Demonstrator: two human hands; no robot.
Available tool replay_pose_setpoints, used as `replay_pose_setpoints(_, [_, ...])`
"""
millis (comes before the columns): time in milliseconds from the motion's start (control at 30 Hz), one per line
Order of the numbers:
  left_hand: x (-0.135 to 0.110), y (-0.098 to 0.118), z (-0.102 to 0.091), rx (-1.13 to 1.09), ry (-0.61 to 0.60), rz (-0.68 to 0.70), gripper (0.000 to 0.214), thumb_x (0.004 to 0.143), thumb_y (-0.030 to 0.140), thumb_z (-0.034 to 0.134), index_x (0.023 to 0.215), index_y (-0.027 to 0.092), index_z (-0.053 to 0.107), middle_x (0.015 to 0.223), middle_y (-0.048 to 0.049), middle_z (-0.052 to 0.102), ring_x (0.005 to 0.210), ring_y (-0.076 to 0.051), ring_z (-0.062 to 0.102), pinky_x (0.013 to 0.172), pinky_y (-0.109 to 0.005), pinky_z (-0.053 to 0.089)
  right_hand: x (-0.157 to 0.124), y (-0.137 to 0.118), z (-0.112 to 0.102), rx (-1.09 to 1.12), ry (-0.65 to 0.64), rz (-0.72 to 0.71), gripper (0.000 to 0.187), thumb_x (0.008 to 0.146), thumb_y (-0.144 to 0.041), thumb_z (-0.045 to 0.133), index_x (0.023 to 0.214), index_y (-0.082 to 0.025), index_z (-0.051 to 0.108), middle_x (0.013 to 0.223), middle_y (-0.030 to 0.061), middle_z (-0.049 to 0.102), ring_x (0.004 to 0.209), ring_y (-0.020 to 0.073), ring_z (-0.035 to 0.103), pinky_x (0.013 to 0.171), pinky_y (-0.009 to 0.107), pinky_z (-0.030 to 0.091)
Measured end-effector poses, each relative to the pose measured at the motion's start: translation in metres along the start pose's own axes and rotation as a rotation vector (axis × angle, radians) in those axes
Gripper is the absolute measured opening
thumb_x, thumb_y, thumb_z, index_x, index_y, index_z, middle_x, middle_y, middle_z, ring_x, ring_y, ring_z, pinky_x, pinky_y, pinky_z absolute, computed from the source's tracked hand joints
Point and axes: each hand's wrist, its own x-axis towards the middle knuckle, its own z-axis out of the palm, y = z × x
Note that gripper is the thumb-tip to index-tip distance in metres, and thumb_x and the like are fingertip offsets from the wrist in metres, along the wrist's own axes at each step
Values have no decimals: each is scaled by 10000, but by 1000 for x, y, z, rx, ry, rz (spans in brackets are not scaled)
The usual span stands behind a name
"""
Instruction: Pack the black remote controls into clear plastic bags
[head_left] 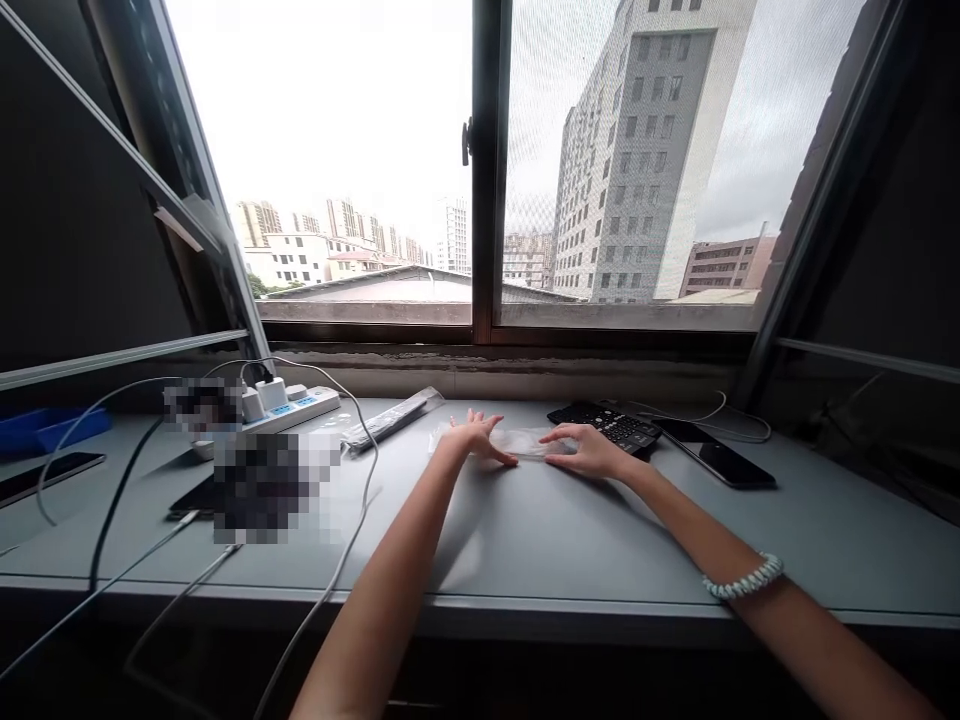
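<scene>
A clear plastic bag (517,441) lies flat on the grey desk between my two hands. My left hand (478,438) is at its left part, palm down with the fingers spread and the thumb reaching toward the desk surface. At the bag's right end is my right hand (591,452), its thumb and fingers apart and slightly curved, touching or just over the plastic. A pale scrunchie (746,578) circles my right forearm. Just behind the right hand lies a black item with rows of light markings (619,425), like a keypad or keyboard.
A black phone (716,455) lies at the right beside a white cable. Left of the hands rests a long item in clear wrap (394,420). Farther left are a white power strip (300,410), cables, pixelated objects, another phone (49,477) and a blue tray (52,430). A window (491,200) stands behind.
</scene>
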Motion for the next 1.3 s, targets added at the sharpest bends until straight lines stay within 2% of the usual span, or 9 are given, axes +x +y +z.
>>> replay_pose_setpoints(133, [-5, -13, -10, -47, -13, 14, 843, 621, 523, 650, 1360, 342, 287, 1459, -14, 276, 1297, -279, 303, 1033, -396, 291, 1, -1, 1, 17, 2, -53, 259, 708, -414, 644, 887, -246, 725, 995, 43, 669, 934, 221, 604, 863, 326, 433])
replay_pose_setpoints(233, [-7, -4, -8, -24, -16, -18, 771, 649, 344, 652, 1343, 299, 320, 1391, -31, 387, 1220, -239, 411, 956, -325, 384, 2, 0, 5, 13, -2, -81, 247, 731, -405, 625, 906, -264, 726, 992, 37, 669, 919, 215, 611, 855, 334, 444])
replay_pose_setpoints(433, [-1, 30, 8, 147, 137, -146, 575, 697, 131, 586, 1248, 202, 440, 1324, -155, 424, 1235, -303, 363, 980, -536, 284, 5, 4, 13, -10, 55, -106, 184, 753, -297, 608, 893, -288, 728, 965, 25, 676, 890, 200, 624, 852, 344, 459])
replay_pose_setpoints(700, [5, 36, 21, 176, 99, -244, 631, 712, 175, 576, 1310, 194, 376, 1350, -190, 363, 1238, -360, 330, 966, -612, 232, 10, 12, 13, -55, 209, -11, 193, 774, -278, 580, 901, -281, 726, 1023, 33, 660, 951, 205, 607, 881, 342, 450])
replay_pose_setpoints(833, [7, 29, 18, 61, 77, -243, 586, 740, 209, 482, 1315, 177, 374, 1376, -190, 333, 1272, -371, 280, 971, -648, 185, 8, 13, 11, -60, 140, 51, 204, 763, -350, 603, 913, -280, 722, 1036, 34, 656, 969, 219, 599, 910, 370, 428])
replay_pose_setpoints(933, [6, 28, 15, -16, 73, -187, 548, 788, 340, 383, 1303, 154, 388, 1363, -185, 360, 1269, -350, 299, 994, -645, 127, 7, 13, 11, -46, 103, 34, 216, 775, -360, 591, 932, -282, 717, 1045, 36, 652, 978, 217, 594, 918, 374, 422])
replay_pose_setpoints(1033, [7, 29, 19, -74, 203, -92, 585, 827, 472, 260, 1261, 118, 428, 1322, -187, 409, 1259, -325, 312, 1032, -574, 118, 8, 13, 12, -35, 121, -5, 223, 784, -360, 583, 949, -283, 712, 1045, 37, 647, 980, 208, 593, 915, 356, 427])
replay_pose_setpoints(1167, [15, 24, 32, -111, 430, -111, 532, 877, 439, 190, 1177, 116, 488, 1308, -171, 418, 1244, -290, 320, 1023, -456, 225, 8, 12, 14, -42, 125, -22, 227, 789, -386, 575, 939, -290, 715, 1048, 36, 646, 980, 212, 592, 923, 375, 420])
replay_pose_setpoints(1300, [22, 16, 43, -100, 492, -133, 455, 889, 393, 224, 1108, 128, 521, 1261, -162, 444, 1208, -273, 357, 993, -431, 270, 8, 11, 16, -33, 111, -12, 246, 797, -410, 558, 943, -289, 714, 1038, 37, 649, 970, 214, 592, 920, 387, 416])
